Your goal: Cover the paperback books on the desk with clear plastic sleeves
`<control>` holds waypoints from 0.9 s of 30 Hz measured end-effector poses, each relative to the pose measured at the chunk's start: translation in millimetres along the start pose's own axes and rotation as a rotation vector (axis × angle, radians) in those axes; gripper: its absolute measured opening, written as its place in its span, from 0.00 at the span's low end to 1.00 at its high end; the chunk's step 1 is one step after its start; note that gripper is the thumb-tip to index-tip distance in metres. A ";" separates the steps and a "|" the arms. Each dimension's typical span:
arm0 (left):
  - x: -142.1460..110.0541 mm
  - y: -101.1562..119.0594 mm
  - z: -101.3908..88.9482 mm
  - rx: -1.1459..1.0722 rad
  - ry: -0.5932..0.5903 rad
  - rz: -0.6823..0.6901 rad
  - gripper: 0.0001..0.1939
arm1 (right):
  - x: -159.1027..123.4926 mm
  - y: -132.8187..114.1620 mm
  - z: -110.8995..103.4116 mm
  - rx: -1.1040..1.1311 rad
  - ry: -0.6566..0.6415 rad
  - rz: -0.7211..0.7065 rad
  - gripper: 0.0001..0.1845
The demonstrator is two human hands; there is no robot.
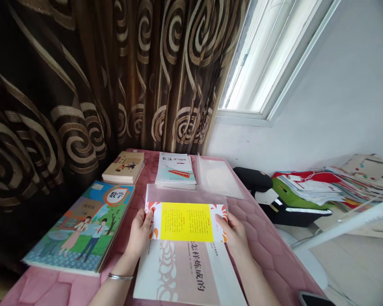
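My left hand (pixel 141 231) and my right hand (pixel 235 233) pinch opposite ends of a printed panel (pixel 185 222), yellow in the middle and white with orange swirls at its sides. Both thumbs lie on top, while the other fingers are partly hidden beneath. Below it, nearer to me, lies a grey-and-white book cover (pixel 178 274) with its title turned sideways. Whether the panel is part of this book, I cannot tell. A clear plastic book cover (pixel 185 193) shows just beyond the panel.
On the pink quilted table cover (pixel 54 289), a maths textbook stack (pixel 89 229) and smaller tan books (pixel 124 167) stand left. White booklets (pixel 175 170) and clear plastic sleeves (pixel 218 176) lie at the back. A phone-like dark object (pixel 315 298) sits front right; paper piles (pixel 319 187) are beyond.
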State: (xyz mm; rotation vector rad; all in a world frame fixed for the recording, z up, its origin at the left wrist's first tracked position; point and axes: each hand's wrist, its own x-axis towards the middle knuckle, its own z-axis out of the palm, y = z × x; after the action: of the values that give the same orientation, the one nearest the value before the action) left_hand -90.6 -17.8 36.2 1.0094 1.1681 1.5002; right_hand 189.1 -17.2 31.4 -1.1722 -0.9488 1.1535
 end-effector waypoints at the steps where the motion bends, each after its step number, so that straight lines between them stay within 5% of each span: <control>1: -0.3 1.0 0.1 0.004 0.001 -0.003 0.23 | -0.7 -2.1 1.7 0.008 0.000 -0.004 0.20; 27: -2.3 4.0 -2.5 -0.013 -0.021 -0.013 0.21 | -0.6 -1.5 5.9 -0.076 0.083 -0.070 0.21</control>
State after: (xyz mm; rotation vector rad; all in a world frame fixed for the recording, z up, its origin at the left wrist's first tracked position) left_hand -93.2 -21.0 39.6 1.0046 1.1464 1.4823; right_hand 183.5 -16.6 33.9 -1.2288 -0.9693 1.0128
